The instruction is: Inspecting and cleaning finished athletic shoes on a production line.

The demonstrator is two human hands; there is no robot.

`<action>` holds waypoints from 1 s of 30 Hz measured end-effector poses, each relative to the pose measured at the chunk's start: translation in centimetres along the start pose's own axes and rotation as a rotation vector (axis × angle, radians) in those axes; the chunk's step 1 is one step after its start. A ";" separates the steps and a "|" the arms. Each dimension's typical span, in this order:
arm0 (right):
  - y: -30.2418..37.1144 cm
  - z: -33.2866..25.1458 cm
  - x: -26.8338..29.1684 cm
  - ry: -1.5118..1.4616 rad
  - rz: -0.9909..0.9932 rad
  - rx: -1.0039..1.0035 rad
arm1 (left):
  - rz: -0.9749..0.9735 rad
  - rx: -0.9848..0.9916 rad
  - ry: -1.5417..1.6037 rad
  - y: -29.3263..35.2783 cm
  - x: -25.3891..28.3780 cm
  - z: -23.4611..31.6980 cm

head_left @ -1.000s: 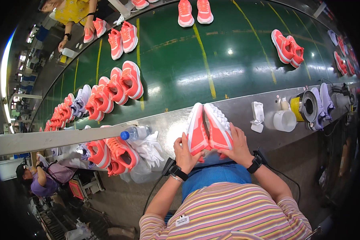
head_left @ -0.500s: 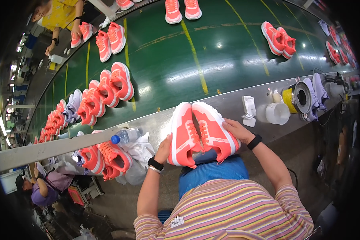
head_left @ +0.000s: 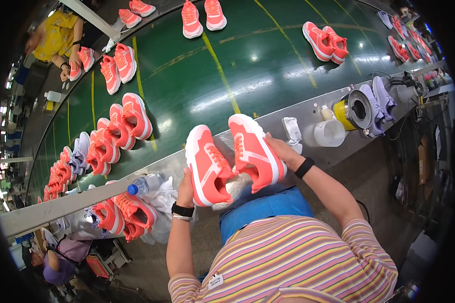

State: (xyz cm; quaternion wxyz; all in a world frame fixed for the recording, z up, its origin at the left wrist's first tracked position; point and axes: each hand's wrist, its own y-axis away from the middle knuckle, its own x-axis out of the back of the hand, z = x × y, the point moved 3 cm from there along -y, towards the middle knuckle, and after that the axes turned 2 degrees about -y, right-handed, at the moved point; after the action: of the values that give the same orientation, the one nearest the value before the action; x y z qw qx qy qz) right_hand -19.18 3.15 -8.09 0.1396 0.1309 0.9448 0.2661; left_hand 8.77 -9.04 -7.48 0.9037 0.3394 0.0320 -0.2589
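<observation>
I hold a pair of coral sneakers with white soles, toes pointing away from me. My left hand (head_left: 185,191) grips the outer side of the left sneaker (head_left: 205,160). On the right, my right hand (head_left: 282,151) is closed round the outer sole of the right sneaker (head_left: 253,146). Their toes stand a little apart, and the heels come close together. A whitish patch (head_left: 239,187), which I cannot make out, shows beneath the heels. The fingers under both soles are mostly hidden.
Paired coral sneakers (head_left: 136,116) line the green conveyor belt (head_left: 177,96). Along the metal ledge are a blue-capped bottle (head_left: 145,184), white cloth (head_left: 292,132), a translucent tub (head_left: 329,133), a yellow-banded tin (head_left: 353,110) and lilac sneakers (head_left: 376,106). A metal bar (head_left: 71,202) crosses at left. A co-worker in yellow (head_left: 58,35) handles sneakers.
The two sneakers have moved apart at the toes, the left one shifting left and tilting. Both hands still hold them. The whole view has swung, so the surroundings sit further left.
</observation>
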 end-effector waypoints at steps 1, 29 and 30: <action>-0.1 -0.3 0.0 -0.104 0.062 -0.050 | -0.003 -0.004 -0.001 -0.2 -0.3 0.3; -6.0 -9.6 -0.3 -1.150 0.169 -0.110 | -0.268 0.212 0.907 -9.3 -12.2 6.8; -6.0 -9.8 0.1 -1.180 0.151 -0.111 | -0.286 0.202 0.900 -9.3 -13.1 7.4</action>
State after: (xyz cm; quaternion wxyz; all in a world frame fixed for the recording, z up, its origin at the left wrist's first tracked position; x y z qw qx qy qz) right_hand -23.58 -6.35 -3.32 0.6281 0.3158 0.6804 0.2068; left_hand -7.96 -13.81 -4.30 0.7181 0.4959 0.4409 -0.2096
